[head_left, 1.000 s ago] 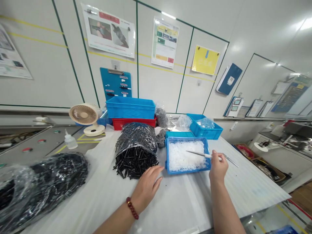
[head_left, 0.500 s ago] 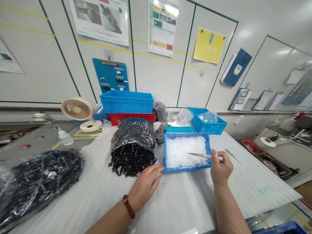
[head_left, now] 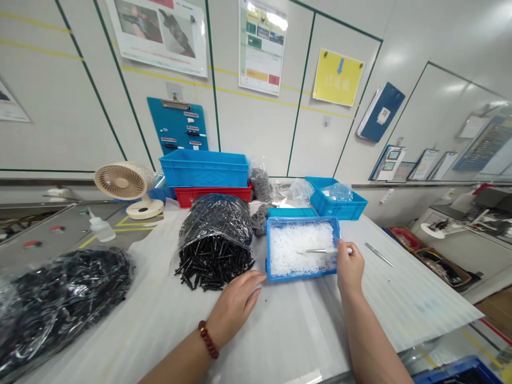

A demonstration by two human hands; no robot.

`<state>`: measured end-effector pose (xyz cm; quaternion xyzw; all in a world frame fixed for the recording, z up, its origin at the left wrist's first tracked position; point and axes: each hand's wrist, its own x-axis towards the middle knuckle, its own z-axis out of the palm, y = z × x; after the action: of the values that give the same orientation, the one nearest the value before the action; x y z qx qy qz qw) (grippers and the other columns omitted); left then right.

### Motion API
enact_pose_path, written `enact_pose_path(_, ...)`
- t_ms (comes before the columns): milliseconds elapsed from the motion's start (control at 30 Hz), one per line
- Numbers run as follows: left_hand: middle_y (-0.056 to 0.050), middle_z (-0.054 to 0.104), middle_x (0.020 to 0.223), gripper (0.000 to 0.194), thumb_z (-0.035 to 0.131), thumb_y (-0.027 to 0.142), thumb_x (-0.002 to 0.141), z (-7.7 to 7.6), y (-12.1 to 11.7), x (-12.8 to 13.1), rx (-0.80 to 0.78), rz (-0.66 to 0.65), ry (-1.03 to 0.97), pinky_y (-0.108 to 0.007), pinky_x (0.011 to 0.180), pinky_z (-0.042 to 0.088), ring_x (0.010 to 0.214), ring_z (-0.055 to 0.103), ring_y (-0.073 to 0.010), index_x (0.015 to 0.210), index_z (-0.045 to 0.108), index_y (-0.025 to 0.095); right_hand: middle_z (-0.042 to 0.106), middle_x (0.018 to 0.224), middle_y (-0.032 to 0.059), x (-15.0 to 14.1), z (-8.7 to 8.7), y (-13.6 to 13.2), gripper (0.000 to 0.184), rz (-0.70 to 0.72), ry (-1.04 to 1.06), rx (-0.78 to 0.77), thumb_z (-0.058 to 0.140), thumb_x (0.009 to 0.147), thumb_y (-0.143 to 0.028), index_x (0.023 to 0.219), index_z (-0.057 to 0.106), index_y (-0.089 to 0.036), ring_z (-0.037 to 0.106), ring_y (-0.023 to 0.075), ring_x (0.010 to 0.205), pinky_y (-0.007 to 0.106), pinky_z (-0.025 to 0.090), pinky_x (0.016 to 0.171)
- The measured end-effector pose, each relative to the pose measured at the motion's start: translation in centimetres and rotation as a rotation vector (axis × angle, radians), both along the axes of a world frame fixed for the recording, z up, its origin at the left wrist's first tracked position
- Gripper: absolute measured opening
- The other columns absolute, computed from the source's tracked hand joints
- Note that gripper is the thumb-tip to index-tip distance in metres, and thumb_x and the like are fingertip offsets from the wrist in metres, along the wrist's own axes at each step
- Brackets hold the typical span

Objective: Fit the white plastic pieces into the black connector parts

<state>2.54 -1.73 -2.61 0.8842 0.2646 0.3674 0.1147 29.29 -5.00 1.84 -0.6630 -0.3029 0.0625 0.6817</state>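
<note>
My right hand [head_left: 351, 266] is closed round the white handle of a slim pointed metal tool [head_left: 320, 251]. The tool's shaft reaches left over a blue bin [head_left: 304, 277] filled with small white pieces [head_left: 298, 234], its tip at or just above them. At the bin's near left corner lies my left hand [head_left: 236, 304], fingers stretched out and nothing in them. Whether its fingertips touch the bin, I cannot tell. Just beyond that hand, thin black parts [head_left: 212, 266] spill from an open clear plastic bag [head_left: 216, 213].
A tweezers-like metal tool [head_left: 379, 254] lies right of the bin. Behind stand a blue crate [head_left: 204, 169] on a red one [head_left: 184, 197], and another blue bin [head_left: 348, 209]. Left are a fan [head_left: 124, 184], a squeeze bottle [head_left: 102, 228] and a large bag of black parts [head_left: 72, 298].
The view has shifted slightly. My right hand has moved a little left and up with the tool, whose tip now lies further left over the white pieces. My left hand has stayed put.
</note>
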Motion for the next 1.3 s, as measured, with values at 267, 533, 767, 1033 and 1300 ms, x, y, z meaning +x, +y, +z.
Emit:
enact_pose_path(267, -0.008, 0.06, 0.105, 0.026, 0.038, 0.02, 0.088, 0.1, 0.0, -0.1, 0.03, -0.002, 0.006, -0.03, 0.082, 0.051, 0.095, 0.058, -0.0186, 0.107, 0.055, 0.018, 0.029, 0.042, -0.0097, 1.3, 0.3, 0.2, 0.037, -0.041, 0.099, 0.148, 0.052, 0.072, -0.05, 0.056, 0.037, -0.022, 0.027, 0.0076, 0.04, 0.021, 0.021, 0.039)
enact_pose_path(533, -0.007, 0.061, 0.102, 0.026, 0.038, 0.021, 0.088, 0.1, 0.2, -0.1, 0.031, -0.015, 0.0, -0.027, 0.08, 0.051, 0.091, 0.06, -0.0171, 0.105, 0.057, 0.018, 0.039, 0.054, -0.0065, 1.9, 0.7, -1.3, 0.034, -0.259, -0.127, 0.251, 0.047, 0.079, -0.051, 0.066, 0.044, -0.02, 0.035, 0.0097, 0.05, 0.023, 0.029, 0.05)
enact_pose_path(767, -0.006, 0.061, 0.103, 0.026, 0.038, 0.022, 0.088, -0.5, 0.4, -0.2, 0.031, -0.007, 0.019, -0.027, 0.08, 0.051, 0.093, 0.059, -0.0171, 0.106, 0.057, 0.019, 0.04, 0.056, -0.0053, 2.7, 1.2, -2.0, 0.032, -0.474, -0.259, 0.218, 0.043, 0.082, -0.046, 0.063, 0.042, -0.02, 0.036, 0.0113, 0.053, 0.024, 0.029, 0.054)
enact_pose_path(1033, -0.006, 0.061, 0.103, 0.025, 0.039, 0.022, 0.088, -0.7, 0.5, -0.3, 0.009, -0.013, 0.035, -0.027, 0.08, 0.051, 0.093, 0.059, -0.0172, 0.104, 0.058, 0.02, 0.044, 0.057, -0.0041, 2.8, 1.1, -1.9, 0.033, -0.413, -0.29, 0.148, 0.042, 0.081, -0.048, 0.064, 0.043, -0.02, 0.039, 0.0126, 0.055, 0.025, 0.03, 0.056)
enact_pose_path(1300, -0.006, 0.062, 0.102, 0.025, 0.038, 0.021, 0.088, -0.5, 0.3, -0.2, 0.01, -0.012, 0.031, -0.029, 0.081, 0.051, 0.092, 0.059, -0.0176, 0.103, 0.058, 0.019, 0.04, 0.052, -0.0056, 2.2, 1.0, -1.4, 0.033, -0.296, -0.245, 0.093, 0.044, 0.079, -0.049, 0.062, 0.043, -0.021, 0.037, 0.0121, 0.051, 0.025, 0.028, 0.054)
